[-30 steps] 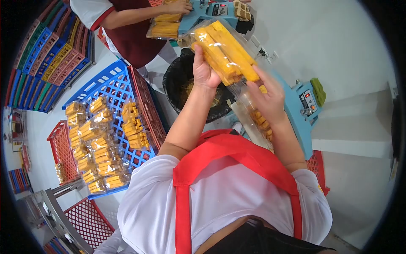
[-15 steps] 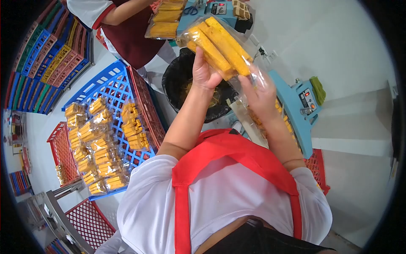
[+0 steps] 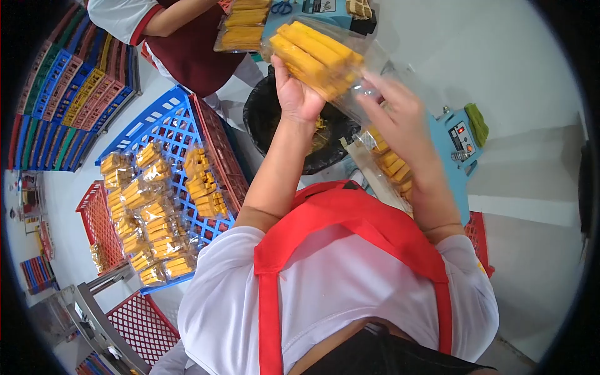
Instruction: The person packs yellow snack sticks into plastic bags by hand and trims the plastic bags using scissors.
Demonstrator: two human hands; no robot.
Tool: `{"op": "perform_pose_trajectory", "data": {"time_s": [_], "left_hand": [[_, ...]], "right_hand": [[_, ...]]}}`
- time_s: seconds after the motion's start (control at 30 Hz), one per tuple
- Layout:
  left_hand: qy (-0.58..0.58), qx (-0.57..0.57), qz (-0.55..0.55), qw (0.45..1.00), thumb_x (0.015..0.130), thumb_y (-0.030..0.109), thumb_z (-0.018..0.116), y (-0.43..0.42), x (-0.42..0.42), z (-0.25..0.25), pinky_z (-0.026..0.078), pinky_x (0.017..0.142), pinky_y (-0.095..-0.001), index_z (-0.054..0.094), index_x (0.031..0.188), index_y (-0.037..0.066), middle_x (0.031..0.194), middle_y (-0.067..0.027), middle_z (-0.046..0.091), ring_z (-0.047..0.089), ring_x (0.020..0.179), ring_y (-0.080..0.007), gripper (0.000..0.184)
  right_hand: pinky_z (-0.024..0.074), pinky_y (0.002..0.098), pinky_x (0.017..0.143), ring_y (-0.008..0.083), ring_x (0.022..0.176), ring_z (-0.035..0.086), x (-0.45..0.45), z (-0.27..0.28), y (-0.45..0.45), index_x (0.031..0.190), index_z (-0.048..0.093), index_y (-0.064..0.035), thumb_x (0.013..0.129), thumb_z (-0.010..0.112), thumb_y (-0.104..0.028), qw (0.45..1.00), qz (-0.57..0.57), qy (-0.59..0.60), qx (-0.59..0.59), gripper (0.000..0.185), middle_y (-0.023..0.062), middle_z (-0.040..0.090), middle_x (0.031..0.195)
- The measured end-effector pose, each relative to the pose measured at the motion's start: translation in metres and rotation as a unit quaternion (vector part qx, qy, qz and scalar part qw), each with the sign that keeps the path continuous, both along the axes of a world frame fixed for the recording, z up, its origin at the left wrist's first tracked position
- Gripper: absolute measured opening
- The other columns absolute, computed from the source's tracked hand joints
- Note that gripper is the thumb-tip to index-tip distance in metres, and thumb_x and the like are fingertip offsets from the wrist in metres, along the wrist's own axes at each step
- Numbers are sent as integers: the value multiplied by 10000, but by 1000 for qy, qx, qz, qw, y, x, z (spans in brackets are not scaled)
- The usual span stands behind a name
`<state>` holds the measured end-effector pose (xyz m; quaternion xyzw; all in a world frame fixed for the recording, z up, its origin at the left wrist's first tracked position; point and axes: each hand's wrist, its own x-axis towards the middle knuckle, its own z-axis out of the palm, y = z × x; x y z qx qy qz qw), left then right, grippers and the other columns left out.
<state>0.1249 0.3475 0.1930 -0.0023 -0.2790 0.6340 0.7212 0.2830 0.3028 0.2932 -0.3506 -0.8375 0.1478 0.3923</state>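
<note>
A clear plastic bag of yellow sticks [image 3: 315,53] is held up in front of me, tilted, its loose end toward the right. My left hand [image 3: 297,97] supports the bag from below, with the thumb along its side. At the loose end is my right hand [image 3: 397,103], blurred, its thumb and forefinger at the thin plastic; whether they pinch it is hard to make out. Below my right forearm, more yellow sticks [image 3: 392,165] lie beside a blue sealing machine [image 3: 453,156].
A blue crate [image 3: 178,137] with several bagged portions stands at left, beside red crates [image 3: 103,219]. A black-lined bin [image 3: 259,115] sits below my hands. A co-worker in a maroon apron [image 3: 194,47] stands ahead, near another blue machine [image 3: 290,19]. Stacked crates [image 3: 69,87] line the far left.
My right hand has shifted right and slightly up along the bag's loose end. The bag has turned somewhat and moved slightly left, with my left hand still under it.
</note>
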Motion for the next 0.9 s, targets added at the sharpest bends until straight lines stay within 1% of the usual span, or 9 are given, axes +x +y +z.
{"op": "perform_pose_trajectory", "data": {"time_s": [0.07, 0.23, 0.43, 0.47, 0.57, 0.73, 0.8, 0.87, 0.9], "left_hand": [[25, 8, 19, 999, 838, 506, 355, 3, -7, -5, 229, 997, -474, 358, 1256, 135, 1280, -79, 378, 342, 1178, -289, 558], [100, -55, 57, 992, 872, 482, 272, 5, -11, -13, 209, 1009, -465, 359, 1256, 117, 1282, -96, 374, 336, 1181, -291, 537], [80, -57, -27, 995, 871, 515, 206, -7, -16, -21, 304, 950, -459, 328, 1266, 126, 1284, -95, 365, 352, 1169, -282, 567], [80, -60, -26, 995, 871, 515, 206, -10, -16, -42, 304, 950, -459, 328, 1266, 126, 1284, -95, 365, 352, 1169, -282, 567], [348, -279, 34, 894, 861, 522, 264, -23, -22, -87, 347, 892, -401, 333, 1265, 109, 1270, -94, 380, 413, 1096, -263, 582], [388, -243, -49, 888, 817, 464, 448, -73, -52, -103, 159, 1004, -480, 173, 1330, 74, 1361, -155, 215, 263, 1227, -314, 700], [714, -216, 192, 638, 732, 412, 604, -88, -53, -80, 242, 975, -409, 60, 1346, 45, 1312, -191, 303, 304, 1211, -292, 898], [759, -141, 163, 614, 624, 355, 714, -97, -61, -44, 198, 997, -400, -54, 1338, 41, 1346, -218, 208, 254, 1238, -303, 1095], [890, -71, 233, 385, 594, 358, 730, -96, -63, -36, 205, 997, -379, -39, 1339, 39, 1345, -219, 204, 256, 1236, -301, 1117]], "right_hand": [[448, 364, 672, 290, 768, 565, 2, 11, -6, 954, 566, 0, 731, 614, -185, 998, 52, -24, -14, 294, 127, 595, 855], [377, 352, 764, 211, 742, 529, -8, 5, 7, 730, 557, -54, 664, 587, -122, 948, 84, -237, 196, 99, 52, 548, 726], [389, 341, 695, 221, 678, 526, -40, 4, 37, 651, 535, -70, 679, 532, -127, 933, 120, -177, 289, 64, 55, 535, 645], [389, 341, 695, 221, 678, 526, -45, -9, 49, 651, 535, -70, 679, 532, -127, 934, 121, -177, 286, 64, 55, 535, 645], [410, 359, 651, 258, 654, 548, -63, -33, 83, 633, 555, -55, 688, 523, -145, 941, 152, -217, 210, 110, 93, 556, 633], [418, 366, 612, 300, 674, 536, -74, -38, 86, 741, 570, -23, 752, 537, -184, 942, 171, -284, 54, 165, 125, 550, 692], [417, 362, 581, 301, 659, 536, -76, -29, 79, 740, 564, -17, 761, 526, -203, 940, 180, -287, 36, 192, 131, 545, 691], [433, 399, 599, 318, 671, 553, -79, -15, 69, 711, 580, -31, 727, 521, -197, 943, 194, -266, 59, 176, 140, 565, 669], [430, 394, 589, 322, 655, 542, -80, -8, 65, 716, 580, -32, 714, 528, -190, 937, 225, -254, 89, 166, 145, 558, 672]]}}
